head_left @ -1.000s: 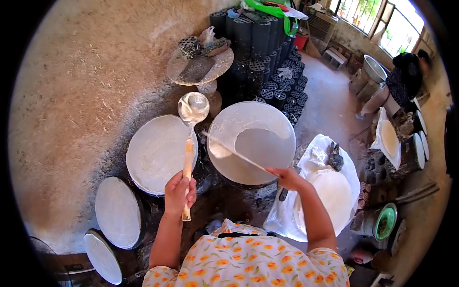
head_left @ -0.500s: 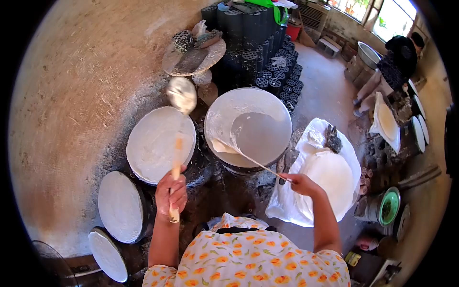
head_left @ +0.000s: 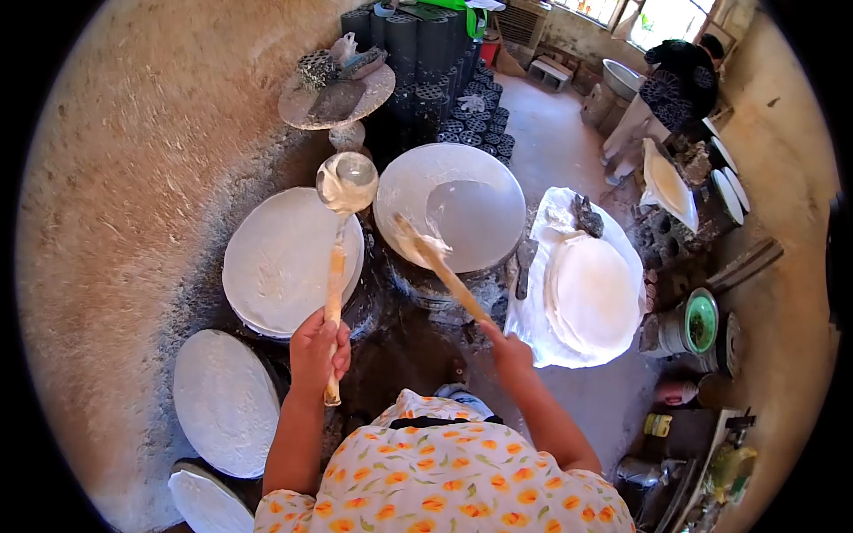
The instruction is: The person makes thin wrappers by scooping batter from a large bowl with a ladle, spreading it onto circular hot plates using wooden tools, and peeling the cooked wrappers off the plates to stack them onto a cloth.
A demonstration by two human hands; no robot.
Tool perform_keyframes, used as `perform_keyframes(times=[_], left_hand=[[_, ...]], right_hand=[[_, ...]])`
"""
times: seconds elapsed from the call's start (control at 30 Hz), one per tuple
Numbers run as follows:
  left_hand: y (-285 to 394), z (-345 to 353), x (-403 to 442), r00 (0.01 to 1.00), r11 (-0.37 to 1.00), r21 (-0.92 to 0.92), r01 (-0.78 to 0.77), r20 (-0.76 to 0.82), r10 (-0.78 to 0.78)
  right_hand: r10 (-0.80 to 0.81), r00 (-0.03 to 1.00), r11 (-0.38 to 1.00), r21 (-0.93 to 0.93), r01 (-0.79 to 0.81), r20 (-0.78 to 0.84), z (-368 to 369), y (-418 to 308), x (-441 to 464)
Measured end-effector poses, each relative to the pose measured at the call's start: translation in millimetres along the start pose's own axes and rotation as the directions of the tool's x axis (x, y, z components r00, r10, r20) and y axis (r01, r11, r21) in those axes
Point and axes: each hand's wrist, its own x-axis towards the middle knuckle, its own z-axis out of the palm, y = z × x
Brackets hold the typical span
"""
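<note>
My left hand (head_left: 320, 357) is closed around the wooden handle of a ladle (head_left: 346, 184), held upright; its metal bowl is smeared with pale batter. My right hand (head_left: 509, 355) grips a wooden spreader (head_left: 458, 289), slanting up and left. Its far end rests on or just over a round griddle (head_left: 409, 169), beside a small heap of pale batter (head_left: 433, 249). The griddle is coated white, with a smooth grey patch right of centre. Left of it, below the ladle's bowl, lies another white-coated griddle (head_left: 275, 258).
A stack of thin white round sheets (head_left: 593, 293) lies on white plastic (head_left: 533, 333) at right. Two more white-coated griddles (head_left: 222, 400) stand at lower left. Coal briquettes (head_left: 435, 53) are piled behind. A person (head_left: 675, 89) bends over at upper right.
The ladle has steadied and its bowl sits nearer the middle griddle. My right hand has moved left, turning the spreader's broad side into view. The camera view has shifted.
</note>
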Motion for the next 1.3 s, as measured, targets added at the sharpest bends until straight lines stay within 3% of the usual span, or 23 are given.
perform_keyframes(times=[0.07, 0.1, 0.17, 0.2, 0.27, 0.33, 0.43, 0.57, 0.63, 0.8, 0.9, 0.93, 1.0, 1.07, 1.13, 1.23, 1.27, 1.3], left_hand=[[3.4, -13.5, -6.4, 1.000, 1.000, 0.008, -0.007, 0.005, 0.007], [4.2, -20.1, -8.9, 1.000, 1.000, 0.030, 0.001, 0.002, -0.001], [4.7, -30.2, -13.3, 1.000, 0.998, 0.055, 0.016, 0.000, -0.016], [1.8, -35.0, -14.3, 1.000, 0.999, 0.052, 0.013, 0.007, -0.013], [-6.4, -42.7, -14.1, 0.999, 0.999, 0.047, 0.005, 0.035, -0.007], [-7.0, -44.1, -12.2, 0.999, 0.999, 0.034, 0.003, 0.053, -0.004], [-2.9, -40.1, -12.8, 0.998, 0.999, 0.033, 0.013, 0.056, -0.015], [-1.4, -41.8, -8.7, 0.998, 0.997, 0.071, 0.013, 0.062, -0.018], [-5.6, -43.1, -6.1, 0.998, 0.997, 0.077, 0.014, 0.064, -0.019], [-11.3, -33.8, 3.0, 0.996, 0.997, 0.074, 0.021, 0.084, -0.027], [-12.2, -22.6, 7.6, 0.997, 0.996, 0.087, 0.035, 0.069, -0.041], [-12.5, -19.1, 11.4, 0.996, 0.996, 0.083, 0.031, 0.080, -0.038], [-12.3, -11.9, 14.9, 0.995, 0.996, 0.085, 0.029, 0.090, -0.037], [-10.5, -3.2, 18.2, 0.997, 0.994, 0.105, 0.020, 0.068, -0.027], [-11.1, 1.7, 20.5, 0.998, 0.995, 0.100, 0.012, 0.056, -0.017], [-14.5, 5.6, 25.3, 0.999, 0.994, 0.107, 0.004, 0.052, -0.009], [-16.4, 7.4, 25.0, 0.998, 0.993, 0.119, 0.006, 0.058, -0.013], [-16.5, 12.5, 26.5, 0.998, 0.992, 0.125, 0.008, 0.058, -0.016]], right_hand=[[0.147, 0.989, 0.974, -0.177, -0.141, 0.021, -11.3, 18.0, -27.7], [0.151, 0.988, 0.972, -0.184, -0.145, 0.018, -12.3, 17.2, -32.5], [0.309, 0.951, 0.929, -0.215, -0.300, 0.008, -14.2, 12.2, -39.8], [0.312, 0.950, 0.928, -0.217, -0.304, 0.001, -7.9, 5.8, -35.7], [0.171, 0.985, 0.985, 0.018, -0.170, -0.032, 15.7, -19.8, -16.0], [0.035, 0.999, 0.998, 0.044, -0.034, -0.023, 29.6, -51.5, -0.2], [0.100, 0.993, 0.994, -0.043, -0.097, 0.061, 34.3, -61.1, 8.3], [0.161, 0.986, 0.987, -0.038, -0.159, 0.051, -1.6, -33.3, -36.1], [0.236, 0.972, 0.960, -0.160, -0.231, 0.010, 5.9, -3.4, -48.7], [0.293, 0.953, 0.948, -0.109, -0.300, -0.079, 2.9, 24.6, -32.8], [0.376, 0.922, 0.922, 0.132, -0.363, -0.092, -5.4, 31.4, -5.6], [0.376, 0.922, 0.922, 0.136, -0.362, -0.097, -6.3, 28.8, -2.6], [0.408, 0.911, 0.813, 0.478, -0.333, -0.058, -8.9, 21.5, -2.9], [0.177, 0.978, 0.896, 0.429, -0.112, -0.113, 25.9, 44.7, -22.4], [0.023, 0.999, 0.990, 0.142, -0.027, 0.030, 14.3, 52.0, -46.9], [0.143, 0.990, 0.989, 0.044, -0.143, -0.003, 7.9, 81.6, -50.7], [0.221, 0.974, 0.975, -0.015, -0.221, 0.057, -4.4, 83.3, -35.2], [0.191, 0.982, 0.981, -0.041, -0.191, -0.001, -6.9, 92.2, -15.8]])
